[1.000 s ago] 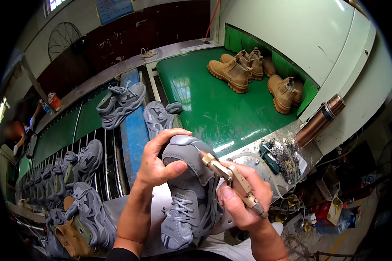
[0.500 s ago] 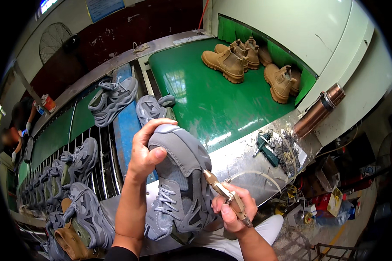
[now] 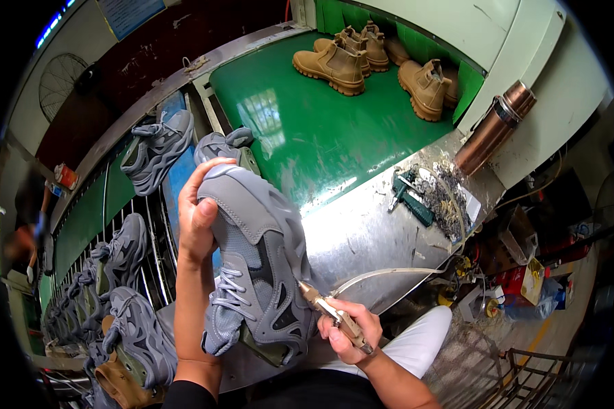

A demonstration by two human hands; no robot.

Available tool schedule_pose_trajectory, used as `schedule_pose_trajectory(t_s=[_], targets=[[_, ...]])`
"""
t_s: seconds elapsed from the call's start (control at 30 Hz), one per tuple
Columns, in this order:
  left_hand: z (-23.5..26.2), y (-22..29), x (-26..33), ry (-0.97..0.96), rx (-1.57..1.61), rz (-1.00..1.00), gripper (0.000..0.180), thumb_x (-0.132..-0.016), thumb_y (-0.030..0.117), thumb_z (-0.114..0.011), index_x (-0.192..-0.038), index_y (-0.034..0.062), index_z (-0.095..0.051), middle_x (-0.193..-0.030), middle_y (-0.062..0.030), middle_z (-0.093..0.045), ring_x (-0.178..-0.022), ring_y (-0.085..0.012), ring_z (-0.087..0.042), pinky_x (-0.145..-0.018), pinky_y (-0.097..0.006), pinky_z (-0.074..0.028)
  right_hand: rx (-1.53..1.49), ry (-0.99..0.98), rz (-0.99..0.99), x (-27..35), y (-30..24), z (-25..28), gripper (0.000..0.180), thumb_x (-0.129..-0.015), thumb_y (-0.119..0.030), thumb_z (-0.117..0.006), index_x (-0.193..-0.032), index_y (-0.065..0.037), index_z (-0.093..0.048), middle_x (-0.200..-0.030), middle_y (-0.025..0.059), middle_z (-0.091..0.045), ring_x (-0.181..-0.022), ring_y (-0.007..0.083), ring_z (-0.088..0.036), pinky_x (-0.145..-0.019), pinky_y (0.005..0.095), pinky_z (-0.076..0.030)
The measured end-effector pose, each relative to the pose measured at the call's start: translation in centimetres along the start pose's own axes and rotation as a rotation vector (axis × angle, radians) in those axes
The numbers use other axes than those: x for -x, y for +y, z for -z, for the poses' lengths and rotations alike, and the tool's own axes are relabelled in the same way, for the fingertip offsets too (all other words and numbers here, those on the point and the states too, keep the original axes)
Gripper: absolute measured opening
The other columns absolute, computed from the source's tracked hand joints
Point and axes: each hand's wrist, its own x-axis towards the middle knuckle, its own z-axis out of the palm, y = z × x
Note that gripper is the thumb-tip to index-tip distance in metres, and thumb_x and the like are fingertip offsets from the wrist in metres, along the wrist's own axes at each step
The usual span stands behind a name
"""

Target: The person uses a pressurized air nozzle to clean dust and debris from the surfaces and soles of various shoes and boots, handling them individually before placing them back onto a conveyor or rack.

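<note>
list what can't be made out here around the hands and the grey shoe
- Head view: the tool tip where it meets the grey shoe is too small to show contact.
- The shoe's far side is hidden by the left hand.
- The tool's rear end is buried in the right hand.
- The tan boots partly hide each other, so their count is unclear.
- The person at the left rim is blurred.

bright overhead light glares off the green table point(image 3: 300, 129); fisheye edges bend, darken.
</note>
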Motion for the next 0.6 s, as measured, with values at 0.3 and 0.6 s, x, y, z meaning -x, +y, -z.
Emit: schedule_pose_trajectory(t_s=[0.3, 0.6], targets=[[1.3, -1.2, 0.1, 0.08, -0.102, 0.002, 0.088, -0.069, 0.065, -0.069, -0.122, -0.0041, -0.052, -0.101, -0.01, -0.062, -0.091, -0.0169, -0.062, -0.081, -0.028, -0.05, -0.048, 0.032, -0.053, 2.8, 0.0, 0.0, 0.036, -0.088, -0.006, -0.054, -0.119, 0.011, -0.048, -0.064, 0.0097, -0.057, -0.056, 0.0155, -0.057, -0.053, 0.0283, -0.048], [6.6, -4.4, 3.4, 0.209, 0.143, 0.148, 0.058, -0.09, 0.051, -0.051, -0.116, -0.0007, -0.055, -0.102, -0.0138, -0.064, -0.088, -0.024, -0.066, -0.079, -0.035, -0.055, -0.187, 0.069, -0.16, 4.4, 0.0, 0.0, 0.036, -0.09, -0.007, -0.052, -0.12, 0.012, -0.047, -0.065, 0.0086, -0.056, -0.056, 0.0145, -0.056, -0.053, 0.0281, -0.047]])
